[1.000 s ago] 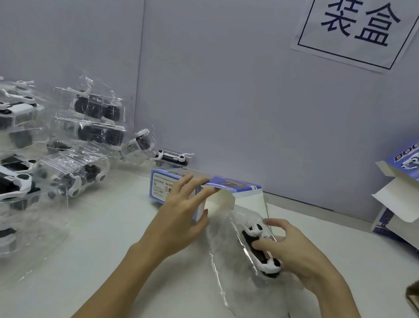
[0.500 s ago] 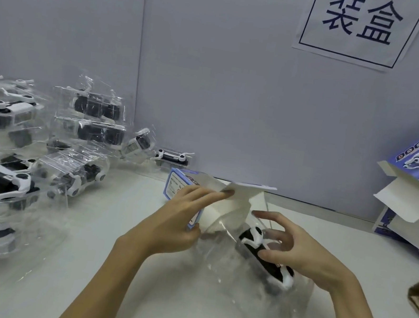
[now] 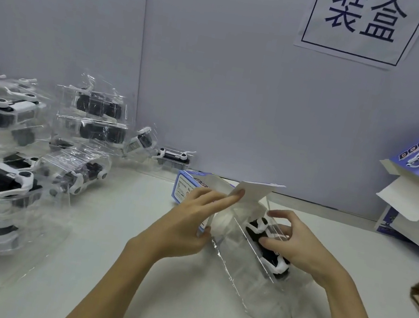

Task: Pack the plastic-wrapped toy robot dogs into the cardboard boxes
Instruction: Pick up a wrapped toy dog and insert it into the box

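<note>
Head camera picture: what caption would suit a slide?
Left hand holds the blue box open while right hand feeds in a plastic-wrapped toy robot dog.

Both forearms bare, no sleeves/gloves; left hand (image 3: pixel 186 221), right hand (image 3: pixel 301 246).

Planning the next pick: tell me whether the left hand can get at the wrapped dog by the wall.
Probably not yet: the left hand holds the box, though the table toward that wrapped dog looks unobstructed.

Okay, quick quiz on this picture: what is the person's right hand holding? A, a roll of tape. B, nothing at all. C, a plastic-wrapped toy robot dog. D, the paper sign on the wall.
C: the right hand has its fingers curled round the plastic-wrapped toy robot dog, at the open end of the blue box that the left hand holds.
</note>
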The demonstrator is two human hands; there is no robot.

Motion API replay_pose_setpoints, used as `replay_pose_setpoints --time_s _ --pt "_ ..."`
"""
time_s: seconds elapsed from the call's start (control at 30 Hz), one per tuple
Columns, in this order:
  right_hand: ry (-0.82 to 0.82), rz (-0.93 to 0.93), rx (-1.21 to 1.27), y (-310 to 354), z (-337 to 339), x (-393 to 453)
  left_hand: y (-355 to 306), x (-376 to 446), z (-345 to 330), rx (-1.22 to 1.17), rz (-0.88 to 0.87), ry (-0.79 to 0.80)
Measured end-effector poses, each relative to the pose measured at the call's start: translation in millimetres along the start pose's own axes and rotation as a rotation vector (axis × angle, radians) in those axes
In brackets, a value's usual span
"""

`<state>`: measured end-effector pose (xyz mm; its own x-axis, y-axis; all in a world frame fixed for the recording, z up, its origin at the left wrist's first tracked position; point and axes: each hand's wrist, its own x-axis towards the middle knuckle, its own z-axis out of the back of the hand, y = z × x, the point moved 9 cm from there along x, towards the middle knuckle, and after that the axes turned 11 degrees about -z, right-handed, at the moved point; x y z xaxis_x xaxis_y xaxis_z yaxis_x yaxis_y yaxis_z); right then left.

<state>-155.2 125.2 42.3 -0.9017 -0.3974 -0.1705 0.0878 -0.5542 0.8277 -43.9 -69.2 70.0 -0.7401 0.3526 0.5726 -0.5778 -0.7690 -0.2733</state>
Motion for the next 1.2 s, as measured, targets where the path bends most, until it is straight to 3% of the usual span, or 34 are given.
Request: replay_pose_setpoints --time_s 0.3,0.57,0.63,0.7,0.8,1.0,1.2 --pt "-0.137 0.015 -0.114 8.0 -4.3 1.6 -10.9 3.6 -10.1 0.133 -0.054 -0.001" --pt "-0.225 -0.045 -0.147 2.5 2.2 -3.2 -13.1 5.7 -18.6 0.004 -0.031 0.013" --pt "-0.205 0.007 -0.030 6.1 0.2 -1.1 -18.5 5.8 -21.2 -0.059 0.003 0.010" --pt "-0.180 -0.032 0.298 2.4 0.5 0.3 -24.2 6.4 -30.0 -0.144 0.047 0.030" --pt "-0.122 -0.101 0.564 -6.4 -6.1 3.1 -34.5 6.5 -44.6 -0.095 0.054 0.077" --pt "-0.090 -0.135 0.577 -16.5 -3.4 10.0 -26.6 8.6 -39.0 -0.002 0.051 0.048" --pt "-0.066 -0.131 0.543 -15.9 -21.6 14.0 -2.3 2.4 -17.6 0.199 0.067 -0.194"
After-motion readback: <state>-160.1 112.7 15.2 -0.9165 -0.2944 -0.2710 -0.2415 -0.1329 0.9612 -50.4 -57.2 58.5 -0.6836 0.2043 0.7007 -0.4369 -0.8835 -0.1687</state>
